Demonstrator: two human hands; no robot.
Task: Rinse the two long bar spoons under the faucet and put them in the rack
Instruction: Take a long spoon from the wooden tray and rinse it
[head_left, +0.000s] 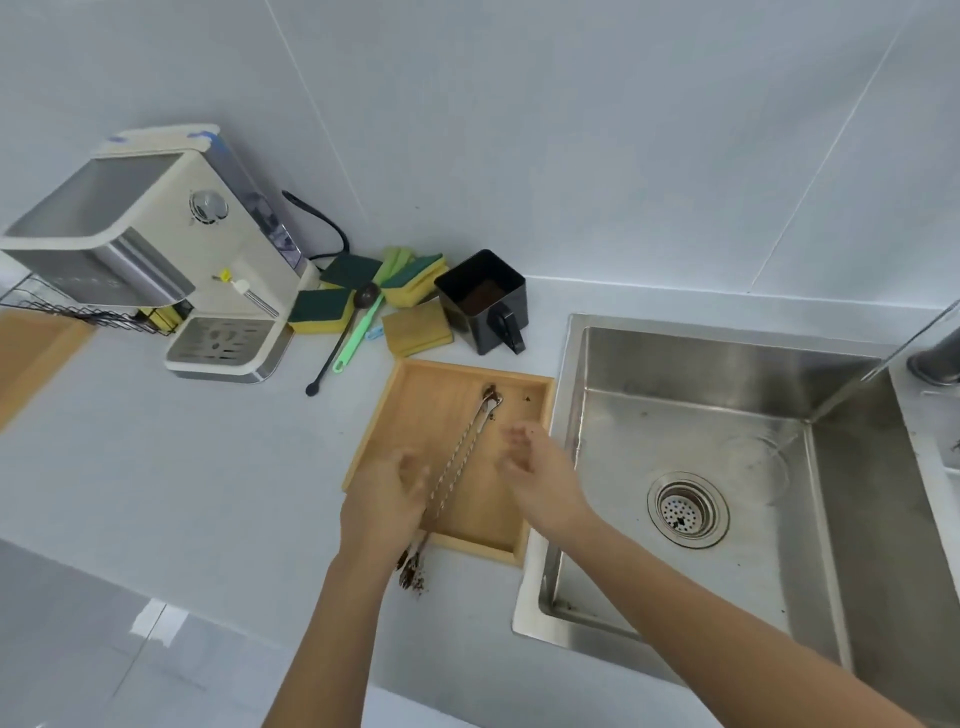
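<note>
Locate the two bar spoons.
In the head view, the bar spoons lie diagonally on the wooden tray left of the sink, between both hands.

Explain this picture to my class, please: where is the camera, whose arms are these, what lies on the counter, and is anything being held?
There is no machine here. The camera sits on a person's head and looks down, so the two bare arms are that person's own. The left hand and the right hand hover over a wooden tray beside a steel sink. Both are blurred; the left seems to touch the two long spoons, but a grip cannot be confirmed. The spoons lie side by side, dirty with brown grounds, their lower ends poking over the tray's near edge. Behind stand a coffee machine, sponges and a black tub. Water streams into the sink.
</note>
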